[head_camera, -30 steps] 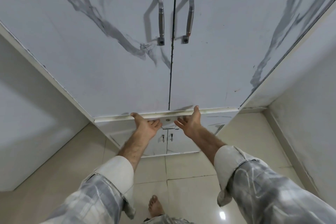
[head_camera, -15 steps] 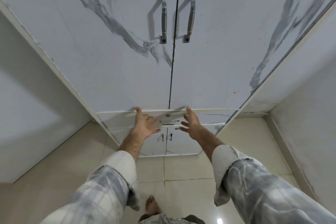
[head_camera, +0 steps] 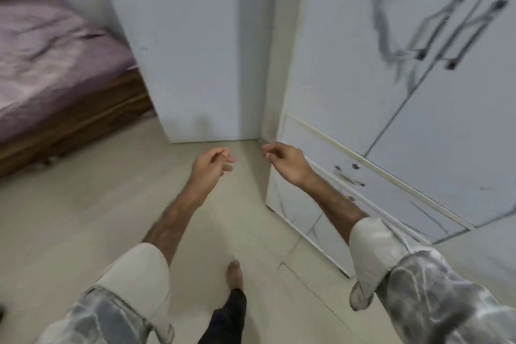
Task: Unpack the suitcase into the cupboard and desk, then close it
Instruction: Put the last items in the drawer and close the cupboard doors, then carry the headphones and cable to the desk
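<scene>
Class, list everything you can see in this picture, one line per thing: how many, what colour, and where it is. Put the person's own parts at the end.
White marble-patterned cupboard: one, white with grey veins, right side, doors shut.
Metal door handles: two, silver, upper right on the cupboard doors.
Drawer front: one, white, below the cupboard doors.
Bed with purple cover: one, purple on brown wood, upper left.
White wall pillar: one, centre back.
Tiled floor: beige, across the bottom.
Bare foot: one, bottom centre.
Left hand: empty, centre.
Right hand: empty, near the cupboard's corner.

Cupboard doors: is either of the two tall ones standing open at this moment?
No. Both tall cupboard doors sit flush and shut, their two handles side by side at the seam, and neither hand touches them.
</scene>
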